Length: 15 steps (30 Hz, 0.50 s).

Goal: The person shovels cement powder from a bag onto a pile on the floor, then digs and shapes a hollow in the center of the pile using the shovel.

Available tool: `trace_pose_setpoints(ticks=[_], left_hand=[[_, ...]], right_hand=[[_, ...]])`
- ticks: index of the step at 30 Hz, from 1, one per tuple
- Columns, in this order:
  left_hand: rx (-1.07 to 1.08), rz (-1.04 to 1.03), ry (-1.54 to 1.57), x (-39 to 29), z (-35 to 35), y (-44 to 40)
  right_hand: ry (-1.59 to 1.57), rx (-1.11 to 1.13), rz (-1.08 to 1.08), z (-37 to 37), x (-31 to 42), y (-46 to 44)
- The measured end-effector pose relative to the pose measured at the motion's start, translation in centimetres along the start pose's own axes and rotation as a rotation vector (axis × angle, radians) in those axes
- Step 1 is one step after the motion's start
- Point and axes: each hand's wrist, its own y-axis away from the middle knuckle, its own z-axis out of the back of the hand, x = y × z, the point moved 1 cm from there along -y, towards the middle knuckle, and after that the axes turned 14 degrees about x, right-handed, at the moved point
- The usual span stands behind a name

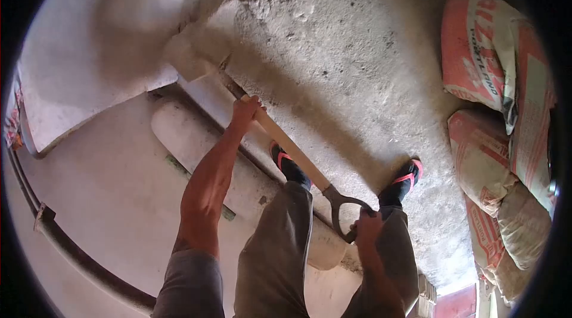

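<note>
A shovel with a wooden shaft and a dark D-shaped handle slants across the middle of the view. My left hand is closed around the lower shaft, close to the dark socket. My right hand is wrapped around the crosspiece of the D-handle, beside my right leg. The dusty, pale blade is at the upper left, over or against the rough floor; whether it touches is hard to tell. Nothing distinct shows on the blade.
Several red and white cement bags are stacked along the right. A large pale panel lies at the upper left, and a curved metal pipe at the lower left. Behind my feet, in dark flip-flops, lies a long pale rounded object.
</note>
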Motion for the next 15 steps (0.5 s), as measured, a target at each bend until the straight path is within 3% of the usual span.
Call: trace_pose_setpoints(ticks=[1, 3, 6, 10, 15], left_hand=[[0.028, -0.011, -0.046, -0.1, -0.5, -0.3], [0.081, -0.041, -0.139, -0.8, -2.3, -0.1], [0.158, -0.096, -0.189, 0.2, -5.6, 2.3], [0.114, -0.124, -0.341, 2.8, -6.2, 6.1], [-0.035, -0.09, -0.642, 5.1, -5.4, 12.5]], right_hand=[[-0.098, -0.043, 0.038, -0.8, -2.6, -0.1], [-0.367, -0.004, -0.094, -1.4, 0.1, 3.5], [-0.358, -0.044, -0.195, -0.6, 0.4, 6.2], [-0.458, 0.019, -0.236, 1.6, -4.5, 9.1], [-0.297, 0.265, -0.575, 4.0, -11.9, 13.3]])
